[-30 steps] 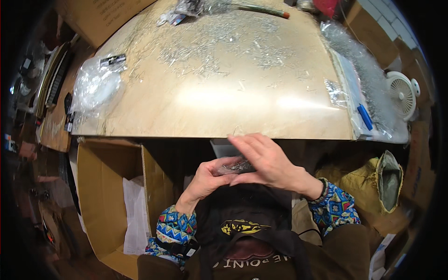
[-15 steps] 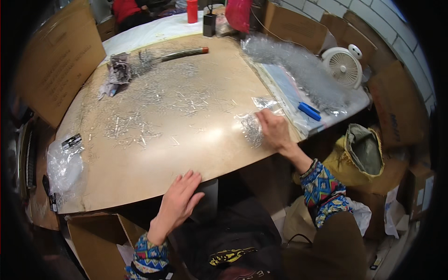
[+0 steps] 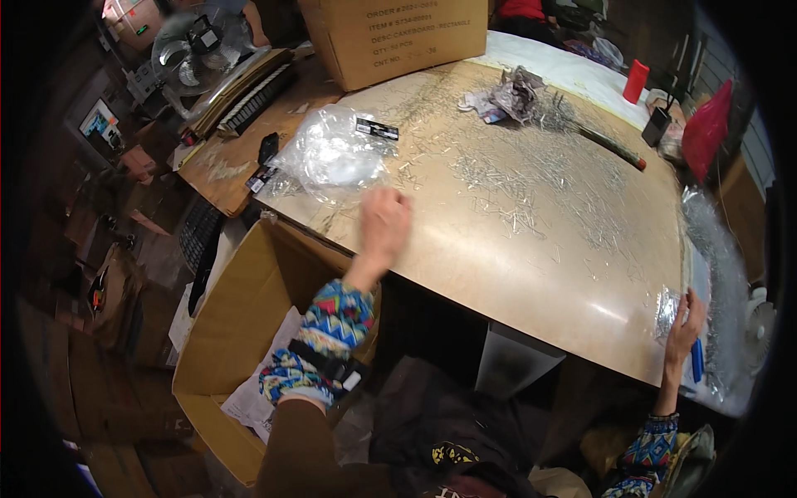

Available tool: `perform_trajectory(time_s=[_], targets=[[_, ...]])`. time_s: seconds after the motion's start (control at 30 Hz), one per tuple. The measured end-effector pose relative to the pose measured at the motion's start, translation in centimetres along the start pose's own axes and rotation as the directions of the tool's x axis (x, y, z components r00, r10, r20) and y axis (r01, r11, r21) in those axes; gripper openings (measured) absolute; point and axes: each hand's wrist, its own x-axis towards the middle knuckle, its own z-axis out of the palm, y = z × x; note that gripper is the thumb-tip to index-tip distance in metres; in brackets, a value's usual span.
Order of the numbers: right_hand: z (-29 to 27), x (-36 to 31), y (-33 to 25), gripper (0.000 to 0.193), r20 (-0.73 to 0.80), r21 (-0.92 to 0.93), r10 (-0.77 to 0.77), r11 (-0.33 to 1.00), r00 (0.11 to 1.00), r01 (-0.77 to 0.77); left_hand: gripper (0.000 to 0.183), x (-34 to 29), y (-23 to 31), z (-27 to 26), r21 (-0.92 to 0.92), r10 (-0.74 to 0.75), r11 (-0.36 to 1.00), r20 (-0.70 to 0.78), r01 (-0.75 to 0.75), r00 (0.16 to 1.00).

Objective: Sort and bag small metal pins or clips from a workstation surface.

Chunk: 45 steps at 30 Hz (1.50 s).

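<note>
My left hand [image 3: 385,228] is over the table's near left edge, with its fingers bent and slightly smeared by motion. Just beyond it lies a heap of clear plastic bags [image 3: 328,153] with black labels; whether the hand touches them I cannot tell. At the right end of the table, my right hand [image 3: 686,328] has its fingers closed at the edge of a small clear bag [image 3: 667,309] with thin silvery metal pieces. Many loose thin metal pins [image 3: 531,187] are scattered over the wooden tabletop [image 3: 490,257].
An open cardboard box [image 3: 203,365] stands below the left edge with paper inside. Crumpled paper [image 3: 516,95] and a rod [image 3: 610,148] lie at the back. A blue tool [image 3: 697,361] is beside my right hand. A large carton [image 3: 398,41] stands at the far side.
The view has swung left. My left hand has moved from the front edge to beside the plastic bags, its fingers now bent. My right hand stays by the small bag.
</note>
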Motion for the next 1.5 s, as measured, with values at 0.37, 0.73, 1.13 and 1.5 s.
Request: perform_trajectory(time_s=[0.37,0.73,1.13,1.5], targets=[[5.4,-1.6,-22.3,0.03,0.031,0.521,-0.553,0.72,0.832,0.459,0.07,-4.4,-2.2,-3.4,0.112,0.34,0.894,0.465,-0.435,0.817],[6.5,-6.3,-31.6,0.042,0.079,0.782,-0.813,0.409,0.577,0.47,0.02,-12.0,4.9,-6.5,-0.653,0.289,0.752,0.45,0.091,0.845],[0.9,-7.1,-28.5,0.017,0.756,0.578,-0.584,0.385,0.295,-0.72,0.022,-16.4,9.1,-8.1,-0.676,0.121,0.274,0.73,0.685,0.672],[-1.6,-11.4,-21.7,0.019,0.866,0.371,-0.497,0.554,0.062,-0.745,0.023,-19.7,6.8,-5.8,-0.528,0.34,0.52,0.849,0.672,0.404]])
